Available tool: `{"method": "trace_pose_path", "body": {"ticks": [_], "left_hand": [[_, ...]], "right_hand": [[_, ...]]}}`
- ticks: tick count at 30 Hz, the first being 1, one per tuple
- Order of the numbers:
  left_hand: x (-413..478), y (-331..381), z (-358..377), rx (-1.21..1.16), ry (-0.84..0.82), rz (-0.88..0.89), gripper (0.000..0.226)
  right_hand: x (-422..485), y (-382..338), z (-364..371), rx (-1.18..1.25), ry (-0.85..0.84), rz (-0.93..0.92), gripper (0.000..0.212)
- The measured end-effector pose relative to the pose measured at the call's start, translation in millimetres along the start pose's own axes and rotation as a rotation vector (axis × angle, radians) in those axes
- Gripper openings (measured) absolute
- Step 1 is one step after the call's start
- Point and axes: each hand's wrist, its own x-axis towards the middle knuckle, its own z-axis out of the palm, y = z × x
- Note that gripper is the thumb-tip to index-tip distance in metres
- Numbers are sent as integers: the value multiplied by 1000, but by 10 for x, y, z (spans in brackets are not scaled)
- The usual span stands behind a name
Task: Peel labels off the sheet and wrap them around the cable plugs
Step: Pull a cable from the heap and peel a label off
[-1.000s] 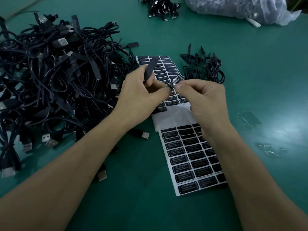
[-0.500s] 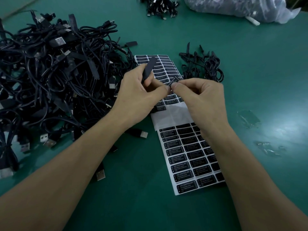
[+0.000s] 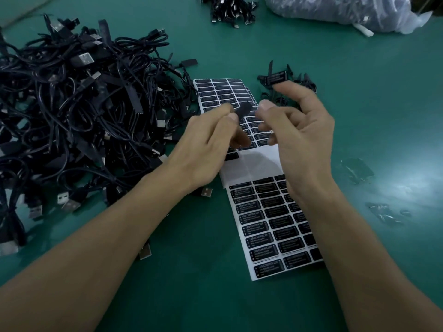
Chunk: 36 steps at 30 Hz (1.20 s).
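Head view, looking down on the green bench (image 3: 167,295); both forearms in from the near edge, meeting over the label sheet (image 3: 271,226). Left hand (image 3: 208,142) clamped: thumb and forefinger pinched tight on a dark plug (image 3: 243,109), held above the upper rows of the sheet; too blurred to tell whether any label on it. Right hand (image 3: 302,140) just beside, fingers apart and loosely bent, gripping nothing; thumb tip near the plug with a sliver of gap between. Just past the right forefinger tip, a labelled piece (image 3: 278,77) with white print, up at the top of a small bundle (image 3: 303,83) of black cables; touching the fingertip or not, impossible to say. Sheet itself flat on the bench, running away from the body; black labels in rows with white print, "LED CONTROLLER" readable on the near ones; a bare white band across the middle, partly under the wrists. Over on the left, a big heap (image 3: 72,111) of black cables with silver plug ends, spilling right up to the sheet's far left edge; one loose silver plug (image 3: 206,192) just beside the left wrist, next to the sheet. Far side of the bench: a far bundle (image 3: 230,10) of cables, and to its right a clear plastic bag (image 3: 335,10), stuffed with dark things. Off to the right of the sheet, well apart, a few scraps (image 3: 354,171) of clear film lying flat.
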Motion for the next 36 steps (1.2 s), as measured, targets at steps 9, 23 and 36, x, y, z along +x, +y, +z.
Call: {"method": "trace_pose_path", "body": {"ticks": [9,23,36], "left_hand": [[-13,8,-13,230,22,119,29],[1,-30,-39,251,110,63,35],[-23,-9,-49,53,-59,9,24]], "right_hand": [[5,-15,-47,118,14,-14,43],[-14,-5,24,120,43,117,15],[-7,24,19,96,-56,131,16]]}}
